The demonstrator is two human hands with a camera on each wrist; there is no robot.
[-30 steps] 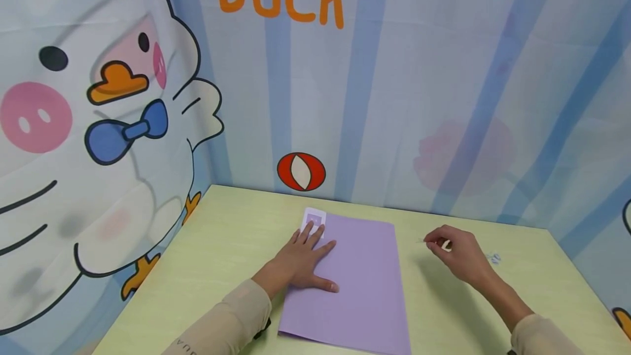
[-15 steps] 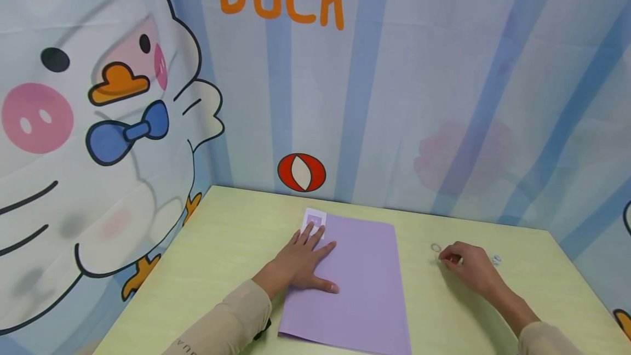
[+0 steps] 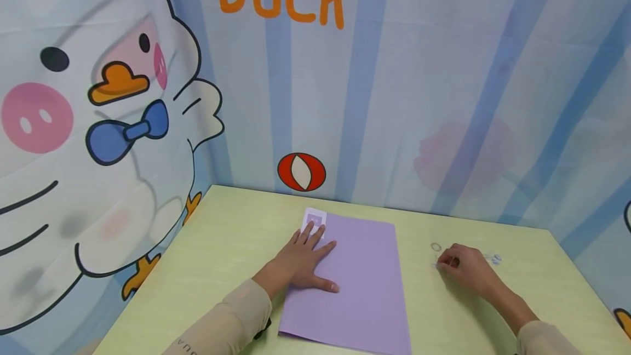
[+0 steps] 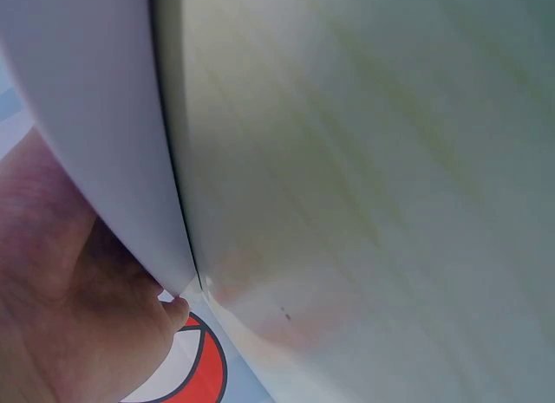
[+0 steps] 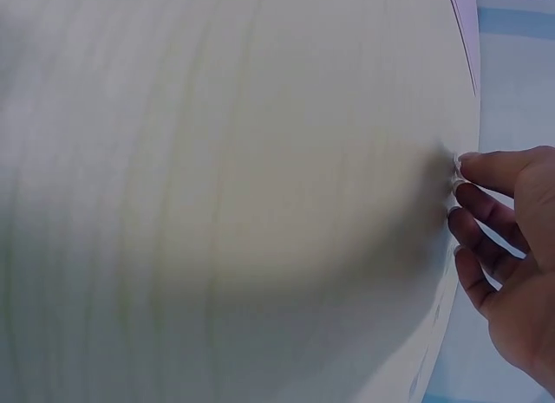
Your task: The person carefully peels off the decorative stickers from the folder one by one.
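In the head view my left hand [image 3: 307, 261] lies with spread fingers on a purple folder [image 3: 362, 284], its fingertips over a small white card [image 3: 321, 217] with a purple print at the folder's top left corner. To the right of the folder, my right hand [image 3: 465, 270] is low at the tabletop, thumb and fingers pinching a tiny pale thing [image 3: 435, 264] too small to identify. Just beyond the fingertips a thin small ring [image 3: 436, 247] lies flat on the table. The right wrist view shows the right hand [image 5: 520, 247] at the edge, fingers bent toward the table.
Small blue-and-white pieces [image 3: 495, 259] lie on the pale yellow table [image 3: 236, 223] to the right of the right hand. A cloth backdrop [image 3: 320, 97] with a duck and stripes stands along the table's back and left sides.
My right hand has moved right and down to the tabletop. The small ring, unseen on the table a second ago, lies there now. My left hand and the folder have stayed put.
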